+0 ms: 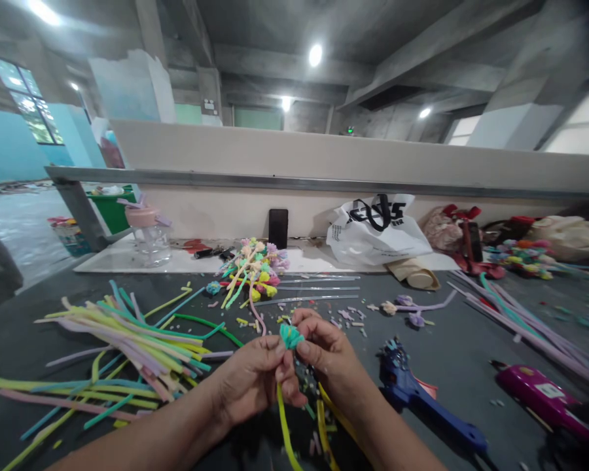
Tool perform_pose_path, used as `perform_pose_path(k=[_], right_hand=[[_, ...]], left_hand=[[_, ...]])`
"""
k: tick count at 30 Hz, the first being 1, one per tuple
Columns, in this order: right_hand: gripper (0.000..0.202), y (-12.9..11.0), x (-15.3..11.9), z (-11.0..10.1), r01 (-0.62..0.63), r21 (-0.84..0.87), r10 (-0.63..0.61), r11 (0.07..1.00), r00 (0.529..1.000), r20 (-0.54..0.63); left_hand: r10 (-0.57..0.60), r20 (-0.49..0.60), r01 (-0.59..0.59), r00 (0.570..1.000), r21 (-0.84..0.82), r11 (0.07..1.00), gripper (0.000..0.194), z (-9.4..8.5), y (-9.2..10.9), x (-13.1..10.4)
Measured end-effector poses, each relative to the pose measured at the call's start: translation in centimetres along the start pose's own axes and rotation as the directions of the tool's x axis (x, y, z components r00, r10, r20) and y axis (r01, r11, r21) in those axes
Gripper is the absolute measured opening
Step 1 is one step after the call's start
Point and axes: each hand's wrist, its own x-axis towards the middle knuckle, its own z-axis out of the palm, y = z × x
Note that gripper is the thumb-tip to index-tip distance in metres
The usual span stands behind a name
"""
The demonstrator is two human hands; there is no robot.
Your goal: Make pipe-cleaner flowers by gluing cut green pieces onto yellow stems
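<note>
A small teal flower (290, 336), twisted from fuzzy pipe cleaner, is held up in front of me between both hands. My left hand (252, 379) pinches it from the left side, thumb and fingertips pressed together. On the other side, the fingers of my right hand (331, 350) are closed on its edge. A yellow pipe-cleaner stem (285, 425) hangs down below my left fingers. Behind my hands lies a bunch of finished pipe-cleaner flowers (255, 265) in several colours. Short cut pieces (348, 316) are scattered beyond my right hand.
Loose pipe cleaners (132, 347) are heaped at left. To the right lie a blue glue gun (427, 399), a magenta tool (540, 392) and a purple flower sprig (415, 307). Along the back stand a pink-lidded bottle (150, 239), a phone (278, 227) and a white bag (377, 232).
</note>
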Motion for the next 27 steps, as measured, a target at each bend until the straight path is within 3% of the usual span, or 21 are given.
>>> perform_pose_path(k=[5,11,15,20,23,27], right_hand=[[0.011,0.27,-0.06,0.04,-0.032,-0.009,0.032,0.999,0.999,-0.022],[0.017,0.11,-0.44,0.6,-0.115,0.222,0.123,0.968,0.992,-0.026],[0.016,-0.2,-0.17,0.48,-0.055,0.304,0.093,0.951,0.989,-0.112],[0.014,0.26,0.31,-0.02,-0.017,-0.025,0.014,1.0,0.991,-0.134],[0.01,0.33,0.37,-0.18,0.056,-0.256,-0.085,0.965,0.991,-0.102],[0.012,-0.16,0.31,-0.28,0.096,-0.341,-0.124,0.935,0.99,-0.06]], left_hand=[[0.02,0.01,-0.02,1.0,-0.003,1.0,0.021,0.02,0.13,0.17],[-0.002,0.043,0.002,0.999,0.004,1.0,0.016,-0.08,0.11,0.18],[0.024,0.004,-0.024,1.0,0.025,0.999,0.017,-0.28,0.34,0.2],[0.047,-0.024,-0.045,0.999,0.065,0.997,0.016,-0.6,0.45,0.23],[0.044,-0.046,-0.04,0.998,0.087,0.995,0.017,-0.66,0.45,0.21],[0.032,-0.06,-0.026,0.998,0.098,0.995,0.017,-0.58,0.43,0.21]])
